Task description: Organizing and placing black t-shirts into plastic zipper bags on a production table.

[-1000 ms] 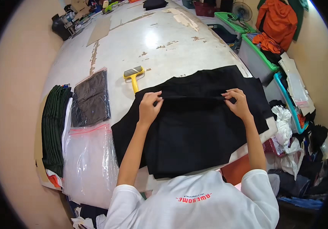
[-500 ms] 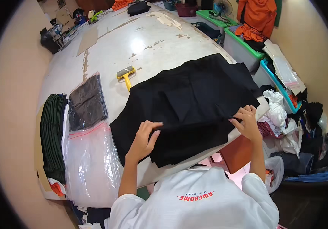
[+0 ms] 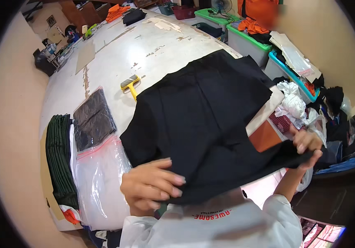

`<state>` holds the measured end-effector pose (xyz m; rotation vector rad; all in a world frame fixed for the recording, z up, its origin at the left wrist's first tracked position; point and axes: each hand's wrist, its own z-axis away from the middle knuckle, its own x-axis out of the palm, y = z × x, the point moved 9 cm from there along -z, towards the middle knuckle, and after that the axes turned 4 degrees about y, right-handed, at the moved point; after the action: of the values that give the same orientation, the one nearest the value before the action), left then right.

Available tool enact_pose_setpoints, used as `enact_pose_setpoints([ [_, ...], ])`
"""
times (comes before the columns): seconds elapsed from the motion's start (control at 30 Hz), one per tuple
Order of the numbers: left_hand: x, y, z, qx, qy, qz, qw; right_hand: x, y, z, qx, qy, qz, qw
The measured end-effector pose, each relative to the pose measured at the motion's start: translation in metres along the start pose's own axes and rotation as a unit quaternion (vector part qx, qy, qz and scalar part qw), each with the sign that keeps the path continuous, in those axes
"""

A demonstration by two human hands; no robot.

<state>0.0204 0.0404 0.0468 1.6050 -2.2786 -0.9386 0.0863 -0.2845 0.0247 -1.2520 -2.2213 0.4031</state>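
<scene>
1. Fingers of the right hand [image 3: 309, 144] are closed in a pinch on the near right corner of the black cloth [image 3: 210, 103], holding it up beyond the table's near edge.
2. On the left hand [image 3: 147, 186], the fingers are spread and slightly bent over the cloth's near left part; whether the thumb pinches anything underneath I cannot tell.
3. The black cloth lies mostly flat across the near part of the white table [image 3: 115, 58], its far side smooth but for long creases. Its near side hangs past the table edge, in front of the person's white shirt [image 3: 210, 227].
4. To the cloth's left are clear plastic bags [image 3: 103, 182] and, farther off, a bagged dark garment [image 3: 94, 118]; a dark green folded stack [image 3: 61, 153] lies at the far left of these. A yellow lint roller [image 3: 130, 84] sits by the cloth's far left edge.
5. My reading of the step in hand: the near side is being lifted and straightened. The next move seems to call for a firm hold at the left too, then drawing the edge level between both hands without dragging the flat part.
</scene>
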Motion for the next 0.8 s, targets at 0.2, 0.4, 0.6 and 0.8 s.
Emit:
enact_pose_setpoints([
  [0.2,0.020,0.029,0.007,0.056,-0.048,0.179,0.981,0.034,-0.044,0.011,0.006,-0.255,-0.081,0.964],
  [0.4,0.000,0.009,-0.013,-0.002,-0.085,0.057,0.995,0.031,-0.053,-0.004,-0.027,-0.243,0.393,0.886],
  [0.6,-0.074,0.005,-0.083,-0.234,-0.177,-0.445,0.846,0.037,0.042,-0.099,0.141,-0.351,0.660,0.649],
  [0.8,-0.163,0.030,-0.166,-0.390,-0.131,-0.666,0.622,0.063,0.013,-0.245,0.067,-0.295,0.791,0.533],
])
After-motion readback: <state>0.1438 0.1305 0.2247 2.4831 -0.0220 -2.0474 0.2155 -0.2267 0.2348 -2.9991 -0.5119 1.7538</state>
